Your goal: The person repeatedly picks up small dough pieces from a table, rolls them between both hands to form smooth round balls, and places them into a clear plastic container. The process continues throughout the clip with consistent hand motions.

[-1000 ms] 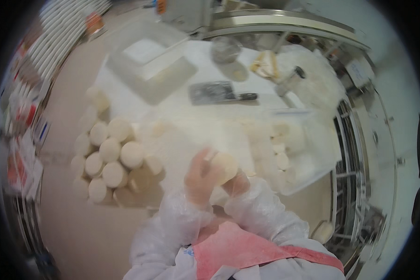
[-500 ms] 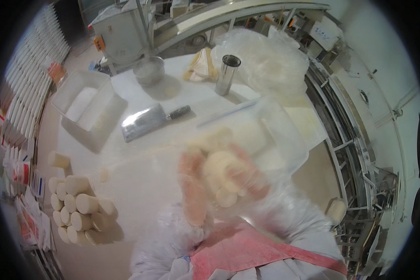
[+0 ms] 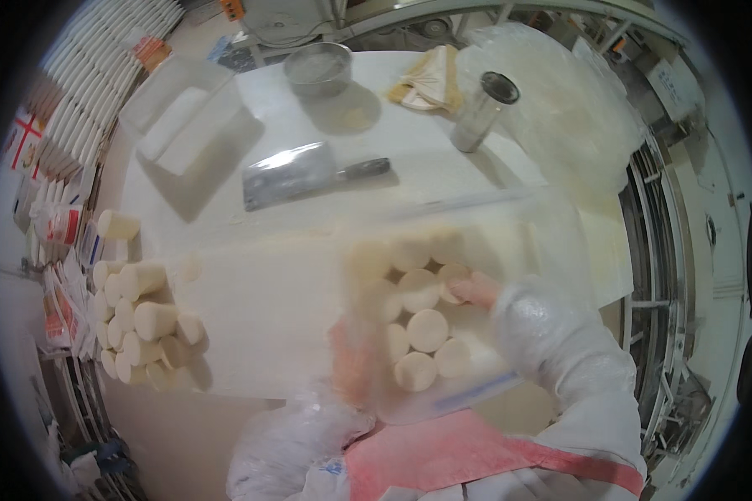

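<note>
In front of me a translucent plastic bin [image 3: 482,391] holds several pale dough cylinders [image 3: 429,331], standing on end with round faces up. My right hand [image 3: 475,290] reaches into the bin, its fingertips closed at the edge of one dough cylinder [image 3: 453,282] on the right of the group. Blurred by motion, my left hand [image 3: 355,361] is upright at the bin's left wall; its finger positions are unclear. Clear plastic sleeves cover both forearms. On the left of the table more dough cylinders [image 3: 154,321] lie stacked in a pile, with a single one [image 3: 118,225] behind them.
Beyond the bin, a cleaver [image 3: 290,175] lies flat on the white table [image 3: 267,309]. Farther back are an empty translucent tub [image 3: 180,125], a metal bowl [image 3: 318,73], a folded cloth [image 3: 428,81] and a tall clear cylinder [image 3: 481,114]. Plastic sheeting [image 3: 551,108] is heaped at the back right.
The dough that was between my hands is no longer there. My right hand has moved into the bin, my left to its left wall. The bin now sits closer, and the view has shifted.
</note>
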Action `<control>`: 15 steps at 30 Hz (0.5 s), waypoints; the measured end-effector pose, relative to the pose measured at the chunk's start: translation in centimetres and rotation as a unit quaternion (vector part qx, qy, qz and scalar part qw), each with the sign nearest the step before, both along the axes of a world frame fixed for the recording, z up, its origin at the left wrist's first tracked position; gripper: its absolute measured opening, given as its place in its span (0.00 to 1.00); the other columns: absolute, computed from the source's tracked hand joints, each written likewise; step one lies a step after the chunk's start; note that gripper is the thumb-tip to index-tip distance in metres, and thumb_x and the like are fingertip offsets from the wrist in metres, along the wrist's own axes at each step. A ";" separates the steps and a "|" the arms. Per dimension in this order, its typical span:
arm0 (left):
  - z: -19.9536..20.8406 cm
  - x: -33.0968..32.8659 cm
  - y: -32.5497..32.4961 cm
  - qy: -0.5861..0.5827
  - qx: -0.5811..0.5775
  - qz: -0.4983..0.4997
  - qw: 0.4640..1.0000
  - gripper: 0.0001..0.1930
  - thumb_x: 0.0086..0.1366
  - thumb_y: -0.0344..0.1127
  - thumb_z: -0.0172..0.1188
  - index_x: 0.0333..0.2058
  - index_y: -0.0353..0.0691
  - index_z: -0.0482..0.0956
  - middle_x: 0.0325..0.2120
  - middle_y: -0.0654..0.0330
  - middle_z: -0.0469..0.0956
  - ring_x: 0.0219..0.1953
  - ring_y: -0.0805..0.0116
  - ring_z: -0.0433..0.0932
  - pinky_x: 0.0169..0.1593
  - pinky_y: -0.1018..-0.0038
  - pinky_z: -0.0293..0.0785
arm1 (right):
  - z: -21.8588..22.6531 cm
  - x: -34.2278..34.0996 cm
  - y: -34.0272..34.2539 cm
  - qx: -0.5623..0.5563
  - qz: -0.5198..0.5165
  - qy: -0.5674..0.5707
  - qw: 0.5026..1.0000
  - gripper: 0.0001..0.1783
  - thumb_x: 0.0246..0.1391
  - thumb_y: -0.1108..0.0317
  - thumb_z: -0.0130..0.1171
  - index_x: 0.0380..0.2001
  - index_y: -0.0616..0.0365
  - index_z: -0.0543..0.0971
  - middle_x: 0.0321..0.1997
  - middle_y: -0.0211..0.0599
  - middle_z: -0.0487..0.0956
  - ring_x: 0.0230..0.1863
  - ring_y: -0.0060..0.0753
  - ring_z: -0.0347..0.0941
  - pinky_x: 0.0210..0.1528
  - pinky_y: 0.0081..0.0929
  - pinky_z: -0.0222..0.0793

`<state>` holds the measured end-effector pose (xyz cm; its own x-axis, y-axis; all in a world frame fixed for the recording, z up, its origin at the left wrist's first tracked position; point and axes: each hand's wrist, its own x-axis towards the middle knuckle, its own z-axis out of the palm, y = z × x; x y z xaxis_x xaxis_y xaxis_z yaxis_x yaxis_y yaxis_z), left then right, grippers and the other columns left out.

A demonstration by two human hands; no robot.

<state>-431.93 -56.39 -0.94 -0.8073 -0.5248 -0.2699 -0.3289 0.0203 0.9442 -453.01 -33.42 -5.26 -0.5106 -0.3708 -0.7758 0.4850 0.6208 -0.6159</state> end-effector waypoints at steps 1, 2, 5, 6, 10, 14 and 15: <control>-0.2 0.7 -0.9 0.030 0.130 0.020 0.991 0.30 0.55 0.33 0.58 0.56 0.38 0.59 0.53 0.42 0.60 0.53 0.54 0.64 0.51 0.67 0.66 | 0.9 -0.1 -0.4 0.085 0.010 -0.001 0.996 0.36 0.49 0.49 0.58 0.57 0.57 0.65 0.43 0.38 0.75 0.45 0.28 0.70 0.42 0.25 0.71; -0.4 1.8 -2.1 0.074 0.076 -0.025 0.994 0.29 0.55 0.33 0.58 0.56 0.38 0.60 0.52 0.43 0.60 0.52 0.54 0.65 0.51 0.66 0.66 | 2.2 -0.1 -1.0 0.146 0.031 -0.011 0.989 0.35 0.49 0.49 0.58 0.56 0.57 0.66 0.43 0.38 0.75 0.46 0.29 0.70 0.42 0.26 0.71; -0.1 6.5 -7.5 0.177 -0.009 -0.030 0.984 0.22 0.61 0.34 0.53 0.53 0.35 0.62 0.48 0.45 0.64 0.49 0.55 0.66 0.52 0.68 0.65 | 8.0 0.5 -5.2 0.224 0.029 0.337 0.914 0.23 0.52 0.53 0.57 0.46 0.58 0.74 0.38 0.37 0.78 0.37 0.33 0.73 0.40 0.30 0.70; 0.2 8.3 -9.6 0.143 0.012 0.009 0.990 0.19 0.64 0.35 0.51 0.51 0.34 0.63 0.46 0.46 0.65 0.48 0.56 0.67 0.52 0.68 0.64 | 9.8 1.4 -8.0 0.179 0.025 0.435 0.882 0.17 0.55 0.59 0.55 0.42 0.58 0.76 0.35 0.36 0.78 0.33 0.31 0.73 0.38 0.29 0.71; 0.5 14.4 -18.6 0.088 0.070 0.221 0.969 0.14 0.68 0.36 0.45 0.47 0.33 0.67 0.42 0.54 0.70 0.47 0.66 0.67 0.54 0.73 0.61 | 12.0 9.1 -26.9 -0.405 0.104 0.145 0.897 0.13 0.57 0.62 0.53 0.35 0.61 0.79 0.32 0.36 0.79 0.29 0.26 0.73 0.35 0.24 0.70; -1.0 15.9 -26.6 0.213 0.095 0.309 0.922 0.20 0.65 0.34 0.48 0.54 0.32 0.60 0.44 0.60 0.69 0.47 0.71 0.67 0.51 0.77 0.63 | 7.9 17.3 -47.2 -0.213 0.314 0.261 0.888 0.24 0.56 0.49 0.52 0.43 0.58 0.78 0.40 0.40 0.79 0.43 0.33 0.73 0.47 0.29 0.66; -1.4 15.6 -28.2 0.223 0.127 0.305 0.917 0.22 0.65 0.34 0.49 0.55 0.32 0.58 0.46 0.60 0.69 0.48 0.70 0.67 0.52 0.77 0.63 | 7.0 18.5 -50.5 -0.143 0.290 0.232 0.917 0.25 0.54 0.48 0.54 0.43 0.58 0.78 0.41 0.40 0.79 0.43 0.32 0.73 0.48 0.30 0.66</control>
